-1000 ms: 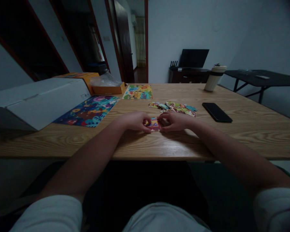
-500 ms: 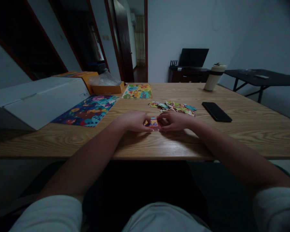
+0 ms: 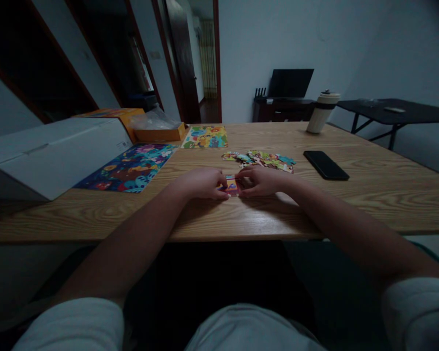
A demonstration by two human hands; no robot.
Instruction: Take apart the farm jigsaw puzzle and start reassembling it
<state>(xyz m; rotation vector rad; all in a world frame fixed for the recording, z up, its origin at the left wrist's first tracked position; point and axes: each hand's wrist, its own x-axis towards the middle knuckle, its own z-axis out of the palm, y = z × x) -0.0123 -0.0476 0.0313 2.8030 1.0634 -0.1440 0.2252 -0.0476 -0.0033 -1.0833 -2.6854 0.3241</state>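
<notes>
Small joined jigsaw puzzle pieces (image 3: 232, 185) in purple, yellow and pink lie flat on the wooden table (image 3: 263, 219) in front of me. My left hand (image 3: 205, 184) grips their left side with curled fingers and thumb. On the right side, my right hand (image 3: 259, 181) has its fingers bent over the pieces, with the thumb along the near edge. Both hands hide part of the pieces, so I cannot tell how many there are. Just beyond my right hand spreads a pile of loose puzzle pieces (image 3: 265, 158).
Left are a dark blue picture sheet (image 3: 129, 168), a white box (image 3: 62, 153) and an orange box tray (image 3: 161, 133) with clear plastic. A yellow-green picture sheet (image 3: 205, 137) lies farther back. To the right are a black phone (image 3: 325, 165) and a cream tumbler (image 3: 322, 114).
The camera view has shifted slightly. Both hands stay on the puzzle pieces, with only very small finger movement.
</notes>
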